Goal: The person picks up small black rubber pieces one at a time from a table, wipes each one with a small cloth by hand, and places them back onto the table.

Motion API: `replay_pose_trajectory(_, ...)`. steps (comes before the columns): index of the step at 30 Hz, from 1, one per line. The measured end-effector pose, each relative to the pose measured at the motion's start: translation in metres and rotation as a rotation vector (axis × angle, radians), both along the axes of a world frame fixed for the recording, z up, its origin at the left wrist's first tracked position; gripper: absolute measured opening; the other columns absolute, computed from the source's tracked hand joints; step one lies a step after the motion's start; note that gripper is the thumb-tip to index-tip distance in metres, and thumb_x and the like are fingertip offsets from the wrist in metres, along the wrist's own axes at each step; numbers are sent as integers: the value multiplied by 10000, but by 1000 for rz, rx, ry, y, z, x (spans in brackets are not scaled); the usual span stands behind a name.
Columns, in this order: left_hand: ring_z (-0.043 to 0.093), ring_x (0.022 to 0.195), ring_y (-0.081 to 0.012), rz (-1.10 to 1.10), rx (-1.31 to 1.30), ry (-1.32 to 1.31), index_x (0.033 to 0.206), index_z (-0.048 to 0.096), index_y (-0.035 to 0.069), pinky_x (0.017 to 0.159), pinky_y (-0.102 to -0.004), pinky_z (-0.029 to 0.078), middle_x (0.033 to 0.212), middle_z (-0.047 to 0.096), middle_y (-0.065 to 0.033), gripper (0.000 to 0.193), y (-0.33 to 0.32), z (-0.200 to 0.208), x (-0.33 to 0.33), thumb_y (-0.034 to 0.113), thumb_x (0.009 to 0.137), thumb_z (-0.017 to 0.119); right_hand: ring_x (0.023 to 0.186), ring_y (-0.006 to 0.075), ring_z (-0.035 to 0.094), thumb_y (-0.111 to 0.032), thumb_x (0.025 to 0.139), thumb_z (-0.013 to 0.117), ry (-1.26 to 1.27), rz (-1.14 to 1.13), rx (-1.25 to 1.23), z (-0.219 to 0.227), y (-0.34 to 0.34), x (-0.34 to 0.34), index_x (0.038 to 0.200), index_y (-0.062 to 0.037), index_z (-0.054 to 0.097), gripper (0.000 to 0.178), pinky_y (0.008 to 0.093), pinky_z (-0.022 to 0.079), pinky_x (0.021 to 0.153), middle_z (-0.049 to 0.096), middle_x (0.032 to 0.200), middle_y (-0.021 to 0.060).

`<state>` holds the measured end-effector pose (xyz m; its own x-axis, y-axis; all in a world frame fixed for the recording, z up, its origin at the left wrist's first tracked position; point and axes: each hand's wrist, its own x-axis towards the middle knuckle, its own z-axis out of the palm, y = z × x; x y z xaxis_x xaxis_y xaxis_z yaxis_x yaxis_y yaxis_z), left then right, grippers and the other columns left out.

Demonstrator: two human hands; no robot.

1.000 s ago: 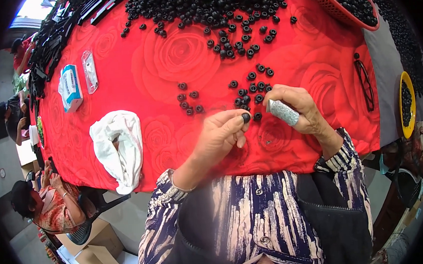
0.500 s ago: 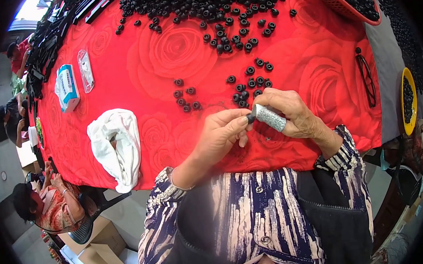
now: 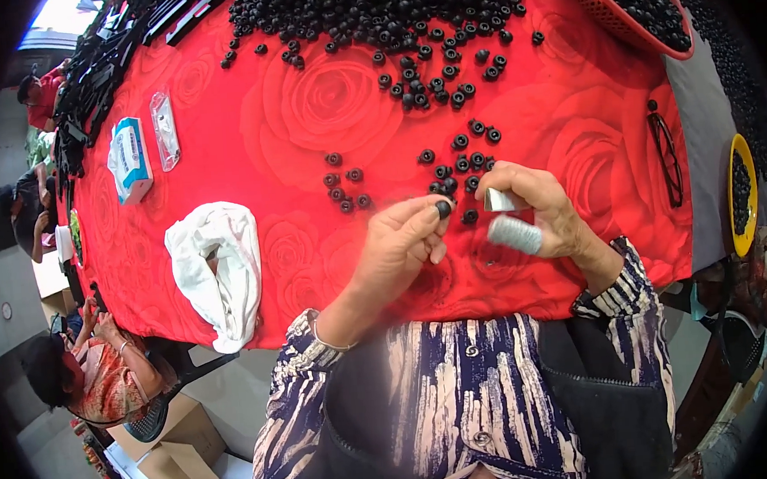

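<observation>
Head view: pinched black piece (image 3: 443,209) looks round.

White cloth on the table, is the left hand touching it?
No, the left hand pinches a small round black piece, well apart from the white cloth.

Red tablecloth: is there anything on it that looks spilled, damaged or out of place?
Nothing looks clearly damaged or spilled. Only the white cloth stands out, left of the left hand: it lies bunched up, apart from the black parts.
</observation>
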<state>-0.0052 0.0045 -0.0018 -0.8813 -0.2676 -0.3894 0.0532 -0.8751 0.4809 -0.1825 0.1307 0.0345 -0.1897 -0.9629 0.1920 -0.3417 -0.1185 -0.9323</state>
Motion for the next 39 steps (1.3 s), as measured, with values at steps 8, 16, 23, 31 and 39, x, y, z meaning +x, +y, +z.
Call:
replay_pose_trajectory(8,537,688,-94,-143,95,-5,1064,605,-4,579,-241,448,847,612,-37,194,7,3,-1,103,910,555,629,222,582,-131,650,724,501,-117,-307,-12,-5,22,1004,-7,598,396,330,453,539,577,768,81)
replay_pose_trajectory(16,523,615,-82,-207,77,-52,1057,605,-4,547,-218,431,838,613,-36,205,5,5,-3,135,916,553,584,190,545,-99,587,705,580,-104,-405,-13,-2,23,1020,11,606,458,311,407,490,549,743,56)
replay_pose_trajectory(23,515,581,-79,-234,88,-24,1061,612,5,529,-212,426,839,621,-32,209,6,-2,0,145,918,552,536,149,490,-70,552,659,681,-80,-449,-13,1,22,1017,14,612,474,295,348,448,511,716,32)
replay_pose_trajectory(31,536,573,-96,-220,84,7,1077,608,2,520,-227,457,857,632,-53,215,7,-3,0,132,912,563,514,157,503,-64,602,659,662,-108,-497,-15,-2,25,967,30,595,382,290,360,435,506,657,49)
replay_pose_trajectory(39,513,591,-90,-178,108,-14,1039,613,5,512,-230,429,850,622,-49,182,6,-2,-4,123,914,554,494,155,478,-48,582,673,688,-143,-495,-18,-3,26,891,3,594,323,292,352,431,471,648,36)
